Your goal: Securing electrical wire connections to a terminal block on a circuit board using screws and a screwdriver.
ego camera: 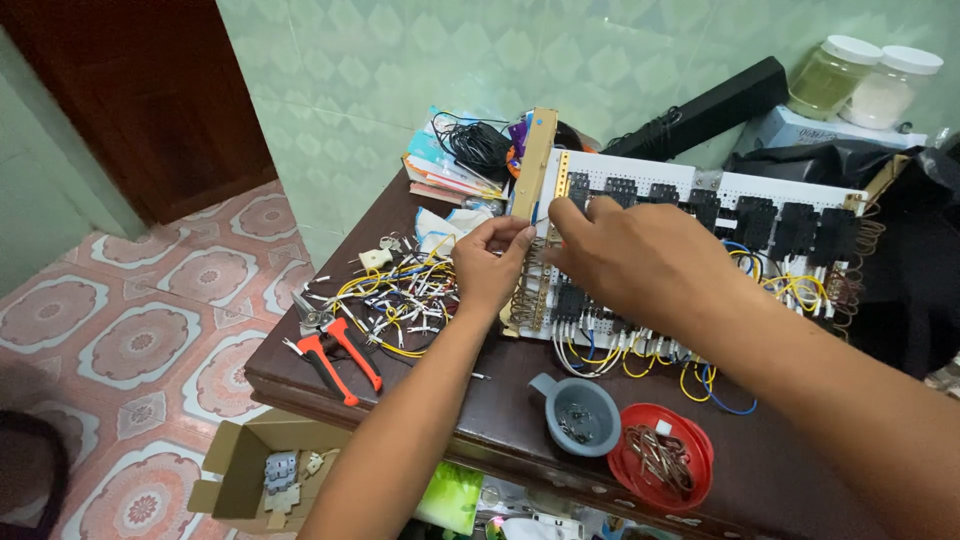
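Note:
A white perforated panel carrying black relay blocks and yellow and blue wires lies on the dark wooden table. Along its left edge runs a brass terminal strip. My left hand pinches at that strip, fingers closed on a small part I cannot make out. My right hand rests over the panel beside it, its fingertips meeting the left hand's at the strip. What the right fingers hold is hidden.
A heap of cut wires and orange-handled pliers lie left of my hands. A grey cup and red lid hold small parts at the front edge. Books, black cable, two jars sit behind. An open cardboard box stands on the floor.

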